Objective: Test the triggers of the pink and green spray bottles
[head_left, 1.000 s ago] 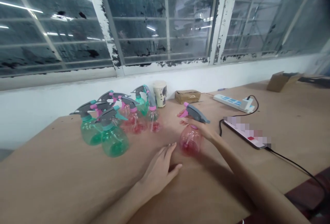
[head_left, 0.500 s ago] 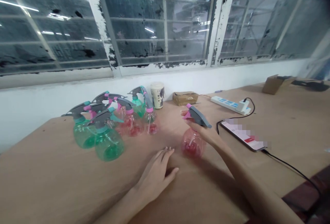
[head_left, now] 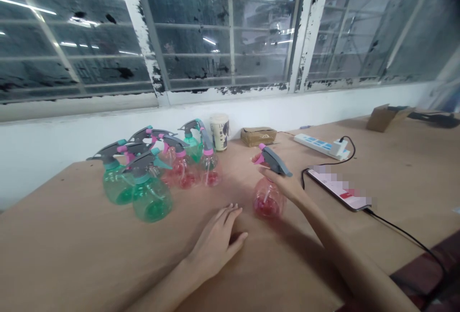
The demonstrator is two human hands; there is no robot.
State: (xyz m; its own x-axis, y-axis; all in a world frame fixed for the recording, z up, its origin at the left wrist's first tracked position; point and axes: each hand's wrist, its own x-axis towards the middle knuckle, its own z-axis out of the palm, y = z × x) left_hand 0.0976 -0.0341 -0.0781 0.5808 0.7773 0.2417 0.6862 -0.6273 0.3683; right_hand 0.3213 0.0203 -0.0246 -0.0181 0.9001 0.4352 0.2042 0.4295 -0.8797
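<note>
A pink transparent spray bottle [head_left: 268,199] with a grey and pink trigger head stands upright on the table. Around its neck, just under the trigger head, my right hand [head_left: 278,181] is closed; part of the fingers is hidden behind the bottle. My left hand [head_left: 219,240] lies palm down on the table to the left of that bottle, fingers stretched out and thumb apart, touching no bottle. Beyond it, at the left, several spray bottles stand in a group, among them a green spray bottle [head_left: 153,199] at the front and a pink spray bottle [head_left: 185,170].
Against the wall stand a paper cup [head_left: 219,133] and a small brown cardboard box [head_left: 258,136]. On the right are a white power strip [head_left: 319,146], a phone [head_left: 338,188] with a black cable, and an open cardboard box [head_left: 384,118]. Windows rise behind the wooden table [head_left: 72,254].
Almost nothing differs. The held spray bottle and my right hand sit very slightly further left; my left hand stays flat in the same place.
</note>
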